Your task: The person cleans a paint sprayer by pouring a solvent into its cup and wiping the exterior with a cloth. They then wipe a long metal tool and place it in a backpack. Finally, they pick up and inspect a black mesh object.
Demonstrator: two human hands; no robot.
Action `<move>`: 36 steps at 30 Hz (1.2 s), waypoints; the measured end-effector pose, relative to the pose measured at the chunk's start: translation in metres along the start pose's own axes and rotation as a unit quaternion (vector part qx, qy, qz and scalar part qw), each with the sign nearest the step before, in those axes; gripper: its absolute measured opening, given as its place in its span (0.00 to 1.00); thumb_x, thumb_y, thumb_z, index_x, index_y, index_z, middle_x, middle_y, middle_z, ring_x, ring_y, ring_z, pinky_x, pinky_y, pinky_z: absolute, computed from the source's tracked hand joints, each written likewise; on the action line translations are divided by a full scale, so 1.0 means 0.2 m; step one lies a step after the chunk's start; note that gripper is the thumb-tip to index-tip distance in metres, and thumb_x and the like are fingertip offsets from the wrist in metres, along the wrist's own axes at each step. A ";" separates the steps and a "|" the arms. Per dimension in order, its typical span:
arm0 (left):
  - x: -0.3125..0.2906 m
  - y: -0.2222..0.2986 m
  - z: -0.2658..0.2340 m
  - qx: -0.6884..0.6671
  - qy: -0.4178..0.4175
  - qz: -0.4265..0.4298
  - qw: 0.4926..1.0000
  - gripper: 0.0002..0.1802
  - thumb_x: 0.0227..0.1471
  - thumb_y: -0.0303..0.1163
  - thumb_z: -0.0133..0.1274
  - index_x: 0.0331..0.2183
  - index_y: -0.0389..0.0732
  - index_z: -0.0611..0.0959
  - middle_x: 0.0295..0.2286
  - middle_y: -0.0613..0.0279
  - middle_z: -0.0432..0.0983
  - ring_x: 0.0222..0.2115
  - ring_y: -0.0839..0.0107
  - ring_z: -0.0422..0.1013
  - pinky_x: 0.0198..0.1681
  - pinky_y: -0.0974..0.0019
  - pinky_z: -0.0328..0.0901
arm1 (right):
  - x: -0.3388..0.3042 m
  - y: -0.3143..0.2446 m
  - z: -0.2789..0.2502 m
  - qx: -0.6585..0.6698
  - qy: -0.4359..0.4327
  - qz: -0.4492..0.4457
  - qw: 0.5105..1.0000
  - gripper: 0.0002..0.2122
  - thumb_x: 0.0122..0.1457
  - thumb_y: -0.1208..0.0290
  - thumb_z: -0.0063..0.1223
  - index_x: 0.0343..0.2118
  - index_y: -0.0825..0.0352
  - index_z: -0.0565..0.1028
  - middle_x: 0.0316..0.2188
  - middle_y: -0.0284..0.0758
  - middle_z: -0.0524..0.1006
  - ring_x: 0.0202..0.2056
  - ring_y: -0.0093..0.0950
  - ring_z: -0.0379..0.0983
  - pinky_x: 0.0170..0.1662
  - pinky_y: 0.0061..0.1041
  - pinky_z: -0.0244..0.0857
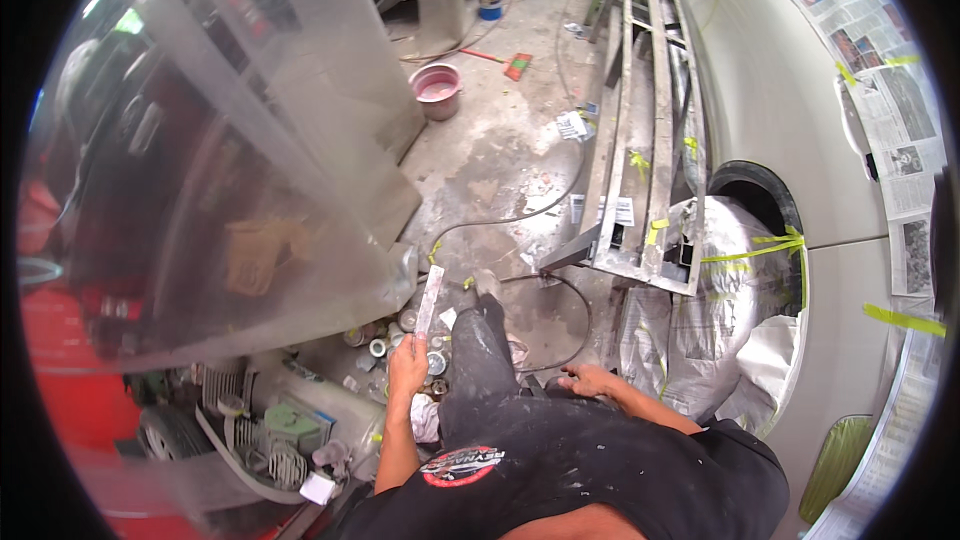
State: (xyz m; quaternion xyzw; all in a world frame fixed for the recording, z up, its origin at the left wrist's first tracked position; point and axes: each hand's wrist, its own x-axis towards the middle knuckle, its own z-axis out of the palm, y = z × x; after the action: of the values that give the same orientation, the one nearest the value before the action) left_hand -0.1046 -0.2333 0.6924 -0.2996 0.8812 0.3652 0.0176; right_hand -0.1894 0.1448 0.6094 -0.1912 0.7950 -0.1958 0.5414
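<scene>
1. Right now we are holding a flat grey stick [430, 300] upright in our left hand [407, 365], just left of centre in the lower half of the frame; the fingers are closed around its lower end and its tip is pointing up toward the clear plastic sheeting [230, 190].
2. We are keeping it over a cluster of small cans [400, 335] on the concrete floor [490, 160], so we are judging this as the stirring or picking-up step among the paint tins.
3. Our right hand [590, 380] is resting low at centre-right, near a black hose [560, 285]; we cannot tell whether it is gripping anything.
4. We are judging that the next move calls for a steady wrist and a clear aim at one can, since the cans are standing close together beside our dark trouser knee [480, 360].
</scene>
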 end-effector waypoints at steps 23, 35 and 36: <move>2.04 0.57 -0.25 -0.103 -0.057 0.032 0.993 0.11 0.60 0.34 0.48 0.32 0.36 0.78 0.20 0.63 0.77 0.23 0.76 0.73 0.29 0.67 0.67 | 1.09 -0.86 -1.73 -0.051 0.108 -0.027 0.992 0.26 0.61 0.51 0.47 0.55 0.66 0.71 0.46 0.50 0.77 0.50 0.48 0.72 0.54 0.42 0.65; 3.60 1.43 0.13 0.048 -0.020 0.068 0.996 0.28 0.54 0.55 0.52 0.29 0.34 0.81 0.23 0.38 0.76 0.29 0.38 0.74 0.32 0.47 0.67 | 2.12 -0.66 -3.42 -0.140 0.104 -0.049 0.984 0.26 0.60 0.50 0.48 0.57 0.61 0.70 0.50 0.48 0.75 0.53 0.46 0.71 0.54 0.42 0.65; 3.80 1.47 0.11 0.073 -0.012 0.086 0.994 0.29 0.53 0.56 0.52 0.29 0.34 0.81 0.24 0.38 0.77 0.29 0.38 0.74 0.32 0.47 0.67 | 2.12 -0.74 -3.67 -0.125 0.122 -0.038 0.984 0.25 0.59 0.50 0.49 0.56 0.61 0.71 0.48 0.49 0.76 0.51 0.46 0.72 0.53 0.43 0.66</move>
State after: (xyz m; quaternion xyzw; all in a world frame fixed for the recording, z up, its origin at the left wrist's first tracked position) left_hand -0.8907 -0.4477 0.6716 -0.2167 0.9276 0.3038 0.0185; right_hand -1.0067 -0.1222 0.6003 -0.2627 0.8652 -0.1371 0.4044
